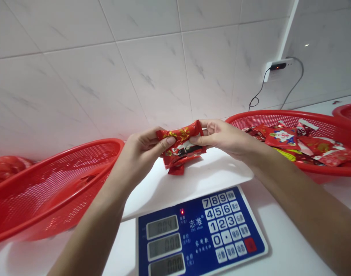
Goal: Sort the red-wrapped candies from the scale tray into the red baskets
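Left hand (145, 150) and right hand (221, 136) pinch opposite ends of bunched red foil snack packets (181, 135) over the white pan (227, 174) of a digital scale (197, 232). The packets look light, slick and soft-skinned, perhaps crumbly inside; gentle fingertips at the crimped ends seem safest.

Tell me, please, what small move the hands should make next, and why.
I would probably lower the red packets onto the white pan of the scale and let go: the left hand and right hand pinch them over it, and the scale's red light is lit.
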`<state>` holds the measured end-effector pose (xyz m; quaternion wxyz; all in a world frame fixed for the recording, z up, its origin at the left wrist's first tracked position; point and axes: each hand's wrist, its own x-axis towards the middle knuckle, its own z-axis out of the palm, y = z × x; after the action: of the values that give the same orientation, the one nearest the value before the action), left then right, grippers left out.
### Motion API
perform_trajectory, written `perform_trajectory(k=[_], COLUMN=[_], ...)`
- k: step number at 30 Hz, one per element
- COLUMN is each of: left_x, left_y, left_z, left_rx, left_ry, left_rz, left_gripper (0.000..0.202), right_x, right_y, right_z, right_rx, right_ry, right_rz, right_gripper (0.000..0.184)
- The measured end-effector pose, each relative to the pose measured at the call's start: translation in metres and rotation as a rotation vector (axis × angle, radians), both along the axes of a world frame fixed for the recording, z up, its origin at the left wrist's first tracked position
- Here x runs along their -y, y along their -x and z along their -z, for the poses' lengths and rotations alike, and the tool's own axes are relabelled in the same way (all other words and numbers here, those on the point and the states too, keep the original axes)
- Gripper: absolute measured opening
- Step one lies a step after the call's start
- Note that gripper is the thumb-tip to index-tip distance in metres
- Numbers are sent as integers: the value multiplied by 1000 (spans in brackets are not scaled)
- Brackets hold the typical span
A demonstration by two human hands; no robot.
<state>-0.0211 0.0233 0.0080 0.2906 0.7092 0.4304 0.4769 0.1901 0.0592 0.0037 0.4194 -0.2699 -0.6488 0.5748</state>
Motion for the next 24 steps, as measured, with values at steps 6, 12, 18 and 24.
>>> perform_trajectory(k=[6, 12, 18, 24], left_x=[3, 2, 3, 0], left_y=[-3, -3, -1, 8], left_z=[-4, -1, 0, -3], left_rx=[20, -11, -220, -661], left_ry=[34, -61, -227, -89], left_rz=[3, -6, -335, -256], left_gripper=[35, 37, 9, 28], right_x=[-1, 1, 1, -2], right_y=[3, 11, 2, 0], right_z=[3, 5, -2, -4], right_rx=[-44, -146, -18, -14], right_ry=[-23, -4, -29, -49], right_rz=[-1, 22, 307, 333], right_gripper=[11, 25, 36, 33])
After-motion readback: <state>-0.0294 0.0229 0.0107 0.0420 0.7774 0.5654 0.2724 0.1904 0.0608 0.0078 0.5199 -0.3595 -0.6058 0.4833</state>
